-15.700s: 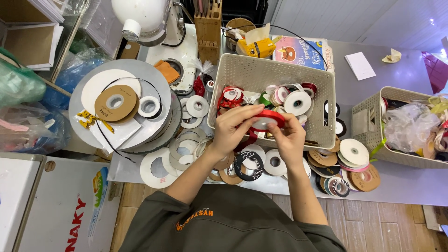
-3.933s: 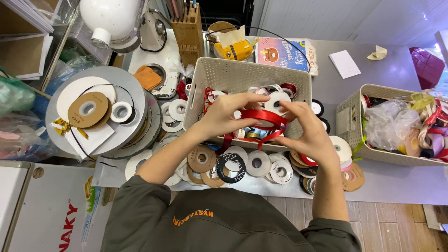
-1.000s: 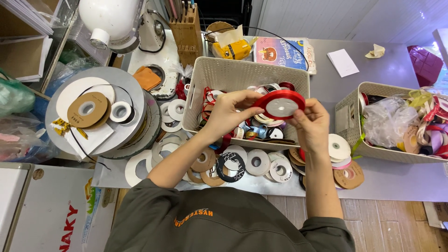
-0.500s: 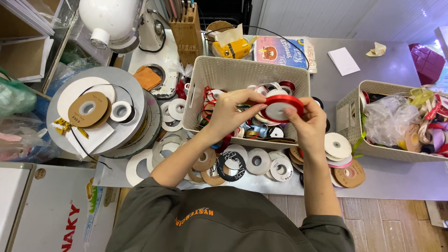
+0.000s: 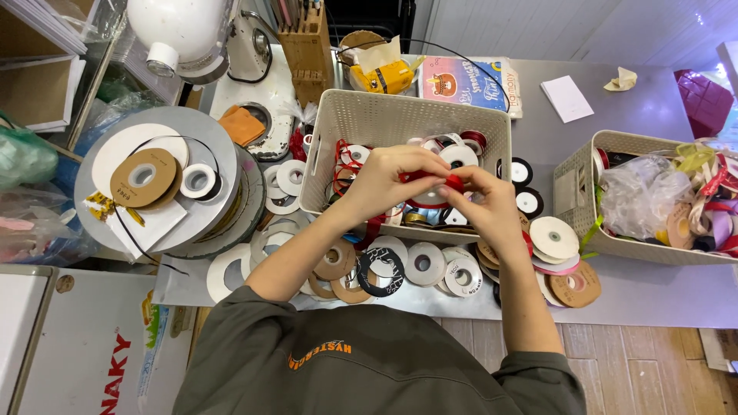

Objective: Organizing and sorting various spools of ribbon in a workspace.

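A red ribbon spool point(image 5: 450, 184) sits pinched between both hands right over the front part of the cream basket point(image 5: 361, 123), mostly hidden by fingers, so only a bit of red shows. Left hand point(image 5: 384, 180) has its grip curled around the spool from that side, fingers pressed onto it; right hand point(image 5: 488, 204) meets it from the other side, fingertips pinching the red edge. The basket under them is packed with more spools, white and red ones, loose red ribbon trailing out. In front of the basket, on the grey desk point(image 5: 653, 284), there's a row of flat rolls point(image 5: 423, 265), cardboard brown, white and one black-and-white. Off to the right is a second basket point(image 5: 576, 184) stuffed with a plastic bag point(image 5: 638, 200) and ribbon scraps. On the left, a big stack of grey discs point(image 5: 223, 161) with a brown tape roll point(image 5: 142, 177) on top. A knife block point(image 5: 306, 38) stands behind.
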